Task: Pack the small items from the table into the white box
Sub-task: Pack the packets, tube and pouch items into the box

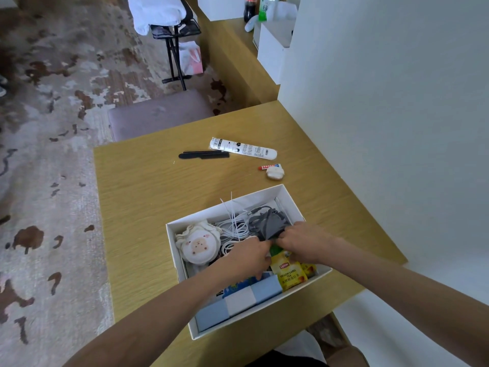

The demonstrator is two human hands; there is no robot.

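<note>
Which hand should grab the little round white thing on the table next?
Probably the right hand: it is by the far side of the white box, nearer the round white thing. The left hand lies further back.

- We take this for a hotel room, or else a bedroom at home.
- We see patterned carpet [53, 154] covering the whole floor.
- A folding rack [174, 49] carries a white cloth [156, 11], with a pink-and-white paper bag [191, 58] beside its legs.
- A padded stool [158, 115] sits against the wooden table [158, 186].
- Drink bottles [250, 7] stand on a matching wooden counter [232, 54] along the plain white wall [383, 102].
</note>
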